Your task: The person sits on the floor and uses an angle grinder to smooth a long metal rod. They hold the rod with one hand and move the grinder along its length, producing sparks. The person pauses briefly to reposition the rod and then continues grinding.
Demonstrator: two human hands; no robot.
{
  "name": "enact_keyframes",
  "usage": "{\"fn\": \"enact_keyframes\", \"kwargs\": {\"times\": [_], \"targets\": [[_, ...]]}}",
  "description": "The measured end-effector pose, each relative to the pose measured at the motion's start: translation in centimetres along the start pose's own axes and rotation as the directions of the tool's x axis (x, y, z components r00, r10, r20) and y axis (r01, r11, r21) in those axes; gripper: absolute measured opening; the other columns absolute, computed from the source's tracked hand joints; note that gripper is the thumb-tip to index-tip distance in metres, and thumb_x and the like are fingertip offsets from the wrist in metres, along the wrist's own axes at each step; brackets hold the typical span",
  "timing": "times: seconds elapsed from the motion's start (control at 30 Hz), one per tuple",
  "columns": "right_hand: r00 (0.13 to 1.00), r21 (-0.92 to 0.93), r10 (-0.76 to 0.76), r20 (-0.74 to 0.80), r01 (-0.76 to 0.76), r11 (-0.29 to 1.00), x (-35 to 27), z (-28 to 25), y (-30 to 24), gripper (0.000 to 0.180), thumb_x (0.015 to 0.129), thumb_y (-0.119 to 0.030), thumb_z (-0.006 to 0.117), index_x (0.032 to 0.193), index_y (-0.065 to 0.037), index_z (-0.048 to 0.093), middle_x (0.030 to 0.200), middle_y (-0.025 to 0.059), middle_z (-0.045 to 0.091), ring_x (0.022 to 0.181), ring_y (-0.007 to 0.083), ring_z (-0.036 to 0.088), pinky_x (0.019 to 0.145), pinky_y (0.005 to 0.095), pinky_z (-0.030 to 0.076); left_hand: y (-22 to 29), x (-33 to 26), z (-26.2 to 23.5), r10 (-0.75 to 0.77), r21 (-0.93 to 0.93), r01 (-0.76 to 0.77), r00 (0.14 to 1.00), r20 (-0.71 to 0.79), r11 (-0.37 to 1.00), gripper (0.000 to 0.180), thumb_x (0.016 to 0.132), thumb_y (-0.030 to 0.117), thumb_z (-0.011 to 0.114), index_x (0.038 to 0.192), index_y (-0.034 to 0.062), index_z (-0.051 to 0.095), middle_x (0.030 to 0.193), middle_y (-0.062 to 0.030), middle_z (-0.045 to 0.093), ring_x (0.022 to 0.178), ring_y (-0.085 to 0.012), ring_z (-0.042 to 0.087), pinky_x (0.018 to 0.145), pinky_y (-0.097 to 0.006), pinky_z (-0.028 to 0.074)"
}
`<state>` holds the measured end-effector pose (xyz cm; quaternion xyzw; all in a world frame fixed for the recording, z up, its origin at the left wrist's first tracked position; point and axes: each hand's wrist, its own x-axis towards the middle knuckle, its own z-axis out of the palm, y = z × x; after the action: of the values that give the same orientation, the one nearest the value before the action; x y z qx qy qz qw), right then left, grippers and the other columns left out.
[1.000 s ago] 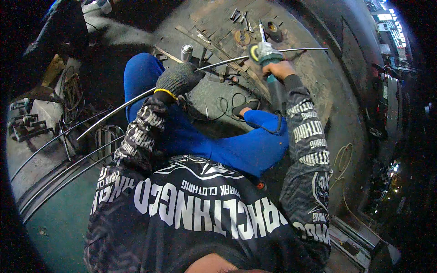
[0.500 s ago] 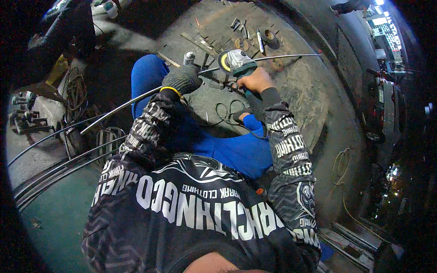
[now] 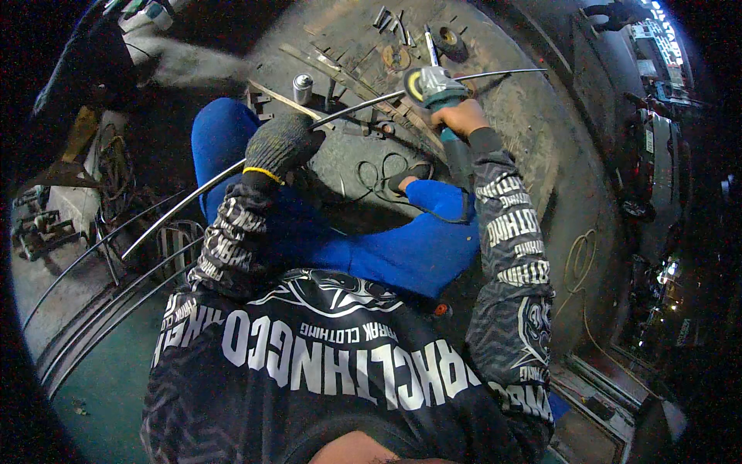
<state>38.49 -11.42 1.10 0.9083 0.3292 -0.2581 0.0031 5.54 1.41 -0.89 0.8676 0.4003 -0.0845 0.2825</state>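
Observation:
My left hand (image 3: 280,147), in a grey knit glove with a yellow cuff, is closed around a long thin metal rod (image 3: 183,210). The rod runs from the lower left, above my blue-clad leg, up to the far right. My bare right hand (image 3: 462,117) grips an angle grinder (image 3: 442,87), grey-headed with a dark green body. Its yellow-centred disc (image 3: 416,83) is against or just beside the rod; I cannot tell if they touch. The grinder's body slants down toward my right forearm, and a dark cord (image 3: 379,176) loops on the floor beneath.
A spray can (image 3: 302,90) stands beyond my left hand. Farther off lie a marker (image 3: 430,46), round discs (image 3: 396,57) and several short metal pieces (image 3: 392,23). More long rods (image 3: 116,298) cross at the left, near metal clamps (image 3: 48,224). A yellowish hose (image 3: 580,259) lies at right.
The grinder and my right hand have slid right along the rod. My left hand has come slightly left and nearer, still holding the rod, so my hands are farther apart. The view has shifted slightly.

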Motion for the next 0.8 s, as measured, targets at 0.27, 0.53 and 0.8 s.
{"fn": "enact_keyframes", "kwargs": {"times": [0.27, 0.53, 0.8], "targets": [[0.998, -0.097, 0.031, 0.053, -0.025, 0.995, 6.9, -1.9, 7.6, 0.057, 0.058, -0.049, 0.08, 0.097, -0.007, 0.078, 0.111, 0.0201, 0.073, 0.104, 0.0328, 0.069, 0.091, 0.0378, 0.055, -0.3, -1.7, -0.4, -0.001, 0.045, 0.001, 1.0, -0.01, 0.999, 0.037, 0.086, 0.039, 0.067, 0.098, 0.005, 0.073, 0.093, -0.0233, 0.071, 0.09, -0.0406, 0.069, 0.08, -0.051, 0.055], [0.977, -0.027, 0.043, 0.208, -0.038, 0.999, 13.9, -7.1, 13.1, 0.04, 0.07, -0.048, 0.072, 0.096, -0.018, 0.079, 0.114, 0.0048, 0.073, 0.108, 0.0237, 0.066, 0.095, 0.0376, 0.05, 1.2, -0.2, -1.4, -0.075, 0.044, 0.076, 0.996, -0.041, 0.996, 0.036, 0.086, 0.043, 0.066, 0.093, 0.0091, 0.074, 0.078, -0.019, 0.069, 0.077, -0.0376, 0.069, 0.067, -0.049, 0.053], [0.976, -0.171, 0.153, 0.153, -0.126, 0.977, 20.7, -11.0, 20.8, 0.026, 0.093, -0.033, 0.055, 0.106, -0.019, 0.073, 0.118, 0.0043, 0.069, 0.114, 0.0213, 0.061, 0.103, 0.0334, 0.043, 0.8, -1.7, -1.9, -0.081, 0.044, 0.088, 0.988, -0.129, 0.995, 0.026, 0.085, 0.036, 0.072, 0.082, 0.0101, 0.07, 0.07, -0.0162, 0.065, 0.068, -0.0369, 0.066, 0.061, -0.047, 0.05]]}}
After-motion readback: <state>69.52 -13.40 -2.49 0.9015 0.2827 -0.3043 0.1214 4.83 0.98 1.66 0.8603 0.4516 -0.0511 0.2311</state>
